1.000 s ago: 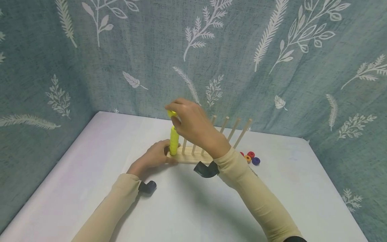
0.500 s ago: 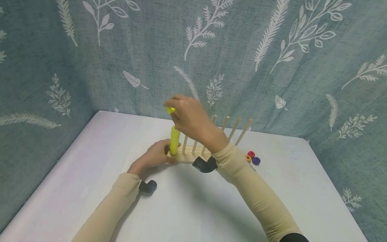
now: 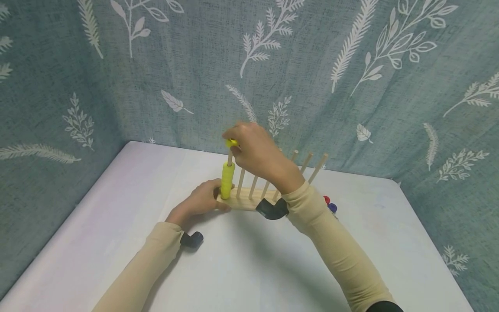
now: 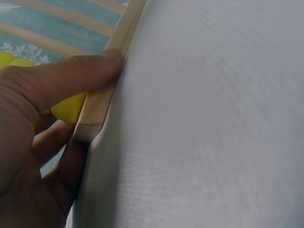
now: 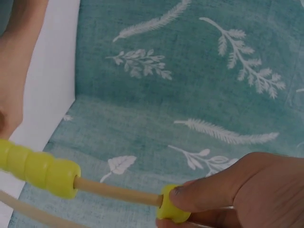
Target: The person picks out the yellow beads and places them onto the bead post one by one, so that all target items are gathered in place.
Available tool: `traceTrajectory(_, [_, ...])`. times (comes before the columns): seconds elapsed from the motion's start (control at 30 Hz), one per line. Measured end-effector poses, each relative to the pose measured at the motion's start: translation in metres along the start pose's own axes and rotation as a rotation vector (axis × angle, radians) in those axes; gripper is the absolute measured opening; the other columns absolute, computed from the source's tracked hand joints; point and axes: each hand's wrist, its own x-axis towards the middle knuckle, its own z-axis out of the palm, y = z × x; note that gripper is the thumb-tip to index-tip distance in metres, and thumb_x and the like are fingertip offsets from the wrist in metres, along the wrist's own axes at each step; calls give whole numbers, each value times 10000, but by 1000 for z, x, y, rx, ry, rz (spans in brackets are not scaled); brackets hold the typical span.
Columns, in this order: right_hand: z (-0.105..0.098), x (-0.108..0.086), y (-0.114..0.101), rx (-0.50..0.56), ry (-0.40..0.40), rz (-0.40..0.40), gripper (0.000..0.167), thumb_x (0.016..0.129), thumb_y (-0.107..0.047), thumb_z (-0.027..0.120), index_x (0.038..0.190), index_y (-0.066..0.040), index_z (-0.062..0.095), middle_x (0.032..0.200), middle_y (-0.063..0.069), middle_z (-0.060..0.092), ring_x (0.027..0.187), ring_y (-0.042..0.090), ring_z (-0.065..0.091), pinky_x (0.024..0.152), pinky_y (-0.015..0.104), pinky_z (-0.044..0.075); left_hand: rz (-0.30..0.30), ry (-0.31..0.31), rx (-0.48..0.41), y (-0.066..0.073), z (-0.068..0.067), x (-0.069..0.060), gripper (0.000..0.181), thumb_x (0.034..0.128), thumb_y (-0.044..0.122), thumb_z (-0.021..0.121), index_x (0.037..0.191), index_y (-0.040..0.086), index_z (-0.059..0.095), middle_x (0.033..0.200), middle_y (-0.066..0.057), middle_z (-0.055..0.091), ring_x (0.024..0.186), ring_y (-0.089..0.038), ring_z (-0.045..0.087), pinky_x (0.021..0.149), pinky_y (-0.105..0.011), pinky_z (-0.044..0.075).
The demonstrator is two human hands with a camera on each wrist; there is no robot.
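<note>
My right hand [image 3: 259,151] pinches a yellow bead [image 5: 175,204] between thumb and fingers at the top of the leftmost wooden peg [image 5: 118,192]. In the right wrist view the peg's end meets the bead's hole. Lower on that peg sits a stack of several yellow beads [image 3: 227,181], with bare peg between stack and held bead. My left hand [image 3: 200,198] grips the left end of the wooden base [image 3: 243,203], its thumb [image 4: 71,78] along the front edge and fingers behind, partly hidden.
Several bare pegs [image 3: 253,186] stand on the base to the right of the stack. Beyond my right forearm lie a red bead [image 3: 326,199] and a blue bead [image 3: 332,208] on the white table [image 3: 234,268]. A patterned curtain [image 3: 187,65] rises behind the table.
My right hand and its bead have shifted slightly right, bringing the bead in line with the leftmost peg, whose bare upper part now shows. The left hand keeps its grip on the base.
</note>
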Motion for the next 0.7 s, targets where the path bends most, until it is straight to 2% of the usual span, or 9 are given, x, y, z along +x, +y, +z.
traceTrajectory(0.27, [1, -1, 1, -13, 0, -13, 294, 876, 44, 663, 1155, -16, 729, 1142, 100, 706, 1038, 222, 659, 849, 292, 541, -1, 4, 8, 1, 0, 0, 685, 700, 228, 899, 1321, 127, 629, 1193, -31, 652, 1070, -232, 568, 971, -483, 431])
traceTrajectory(0.47, [-1, -3, 2, 26, 9, -13, 278, 903, 0, 652, 1175, -13, 713, 1181, 105, 691, 900, 197, 688, 752, 240, 537, 3, 11, 12, -2, 0, 0, 680, 695, 238, 905, 1311, 132, 636, 1187, -29, 659, 1040, -225, 571, 947, -475, 438])
traceTrajectory(0.7, [-3, -10, 9, 93, 106, -69, 247, 921, -1, 632, 1156, 25, 707, 1162, 137, 692, 987, 237, 680, 772, 247, 566, -4, 6, -8, -1, 0, 0, 689, 700, 233, 908, 1321, 120, 632, 1255, -56, 646, 1162, -268, 565, 1027, -516, 407])
